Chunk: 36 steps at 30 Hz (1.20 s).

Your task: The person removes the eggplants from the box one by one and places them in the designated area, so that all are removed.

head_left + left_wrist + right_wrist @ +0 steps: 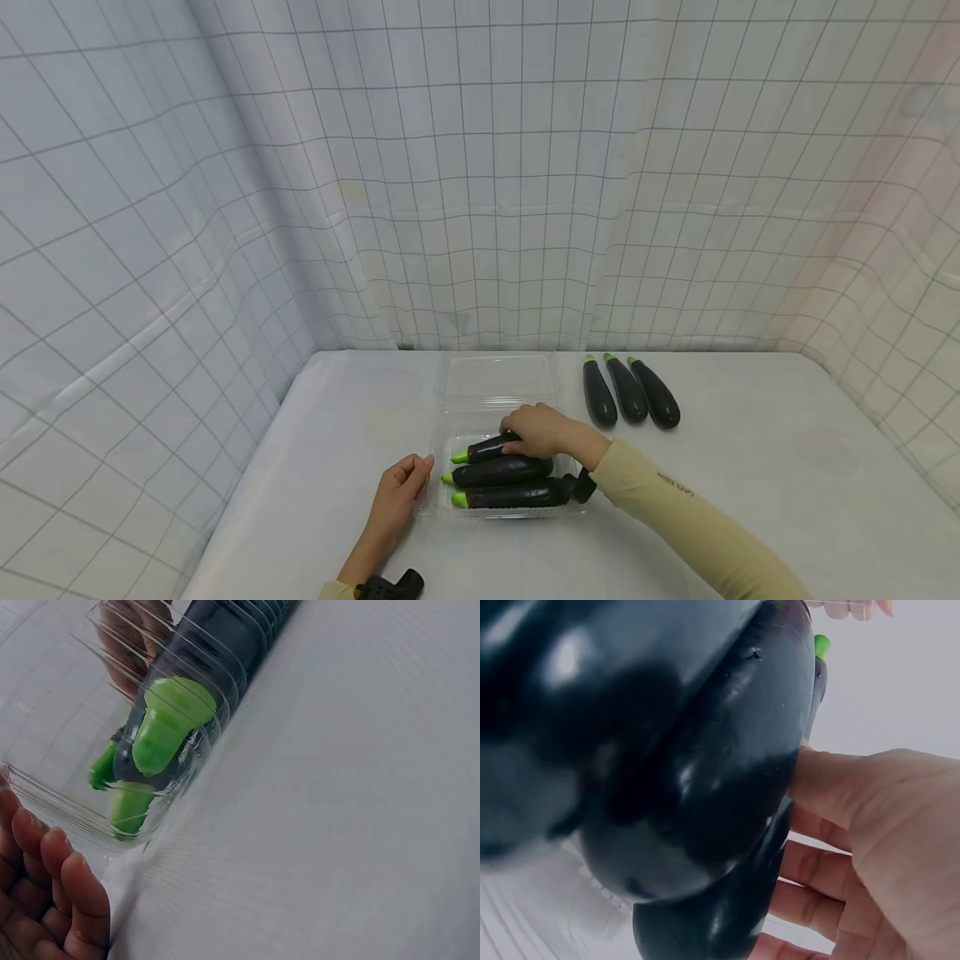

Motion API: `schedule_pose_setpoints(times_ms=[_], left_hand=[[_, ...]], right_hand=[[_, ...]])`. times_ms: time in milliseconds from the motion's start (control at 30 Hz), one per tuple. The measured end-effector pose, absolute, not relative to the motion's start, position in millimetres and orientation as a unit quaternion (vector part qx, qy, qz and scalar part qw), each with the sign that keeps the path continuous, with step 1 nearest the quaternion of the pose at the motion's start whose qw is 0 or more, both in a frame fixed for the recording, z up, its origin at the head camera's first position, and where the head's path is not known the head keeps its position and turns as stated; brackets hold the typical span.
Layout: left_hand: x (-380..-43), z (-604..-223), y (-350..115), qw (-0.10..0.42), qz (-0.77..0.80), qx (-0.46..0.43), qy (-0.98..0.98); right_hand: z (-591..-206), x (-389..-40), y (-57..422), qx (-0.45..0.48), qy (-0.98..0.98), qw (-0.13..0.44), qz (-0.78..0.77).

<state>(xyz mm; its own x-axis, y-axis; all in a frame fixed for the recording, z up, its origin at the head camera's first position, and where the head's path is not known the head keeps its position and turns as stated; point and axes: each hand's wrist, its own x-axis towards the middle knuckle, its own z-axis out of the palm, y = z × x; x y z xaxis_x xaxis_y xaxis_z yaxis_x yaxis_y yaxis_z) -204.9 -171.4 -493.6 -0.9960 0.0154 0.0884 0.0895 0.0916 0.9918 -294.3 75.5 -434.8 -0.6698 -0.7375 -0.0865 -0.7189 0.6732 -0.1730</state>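
A clear plastic clamshell box (pixel 498 514) lies with its lid folded back, holding several dark eggplants with green stem ends. My right hand (pixel 542 429) reaches in from the right and grips the farthest eggplant (pixel 486 449), thumb on the near side and fingers beyond it, as the right wrist view shows. Nearer me lie a middle eggplant (pixel 498 472) and a front eggplant (pixel 517 495), side by side with stems to the left. At the box's left edge my left hand (pixel 399 492) pinches the rim; its curled fingers (pixel 84 900) show beside the clear wall.
Three more eggplants (pixel 632 392) lie together on the white table (pixel 750 467), behind and right of the box. The open lid (pixel 498 379) extends toward the table's back edge. A white gridded curtain (pixel 487 208) hangs behind and along both sides.
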Motion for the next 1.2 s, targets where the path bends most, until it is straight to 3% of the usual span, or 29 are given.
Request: schedule_pose_setpoints(times_ms=[533,733,1200], left_hand=[[-205,-491,-171,0.033,-0.672,-0.024,-0.739],[-212,-507,-174,0.037,-0.676,-0.020,-0.735],[-219,-524,-178,0.048,-0.681,0.000,-0.731]], right_hand=[[-439,-296,81,-0.429,0.901,0.012,-0.068],[-438,-294,83,-0.429,0.899,-0.018,-0.079],[-427,-290,88,-0.396,0.908,-0.006,-0.140]])
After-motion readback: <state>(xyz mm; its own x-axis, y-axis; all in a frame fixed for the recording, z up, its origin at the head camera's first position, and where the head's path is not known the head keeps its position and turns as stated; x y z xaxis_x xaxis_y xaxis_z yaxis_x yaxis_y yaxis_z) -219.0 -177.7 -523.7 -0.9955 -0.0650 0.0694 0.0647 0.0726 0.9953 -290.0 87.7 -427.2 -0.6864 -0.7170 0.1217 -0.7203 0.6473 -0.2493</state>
